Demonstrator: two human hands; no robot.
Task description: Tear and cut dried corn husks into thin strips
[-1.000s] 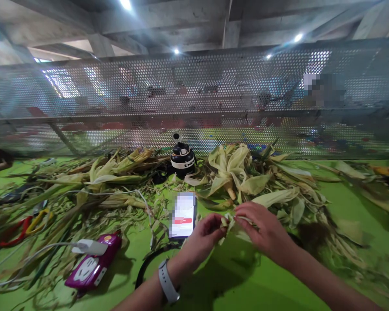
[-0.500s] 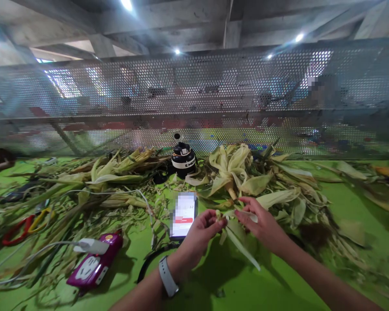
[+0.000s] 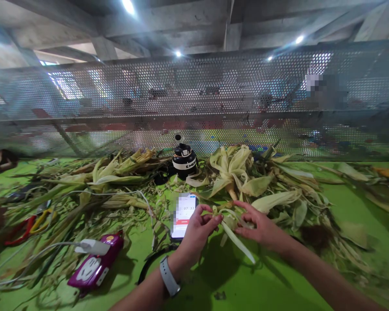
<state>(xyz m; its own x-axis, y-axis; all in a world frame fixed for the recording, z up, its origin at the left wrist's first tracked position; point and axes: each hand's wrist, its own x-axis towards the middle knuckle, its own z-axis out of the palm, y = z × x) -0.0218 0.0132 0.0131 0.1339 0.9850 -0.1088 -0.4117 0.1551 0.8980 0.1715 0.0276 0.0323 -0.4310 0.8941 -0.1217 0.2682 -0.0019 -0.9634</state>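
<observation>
Pale corn husk strips [image 3: 237, 242] hang between my hands, one long strip pointing down to the right. My left hand [image 3: 199, 231], with a pale watch band at the wrist, is closed in a pinch on their gathered end, where a small knot or loop shows. On the other side my right hand [image 3: 257, 226] has its fingers bent around the loose strips, the index finger reaching over the top; their exact grip is partly hidden. Just beyond the left hand lies a phone [image 3: 182, 231] with a lit screen, partly covered by that hand.
Heaps of husks [image 3: 230, 170] lie behind and on both sides of the green table [image 3: 246, 285]. A black bottle [image 3: 183, 162] stands at the back before a perforated metal screen [image 3: 194, 99]. At left are a purple power strip [image 3: 99, 263] with cables and red-yellow scissors [image 3: 32, 226].
Both hands have shifted slightly left with the husk strips. My right hand's fingers have spread wider around the strips. At the far left edge, another person's hand has come further into view.
</observation>
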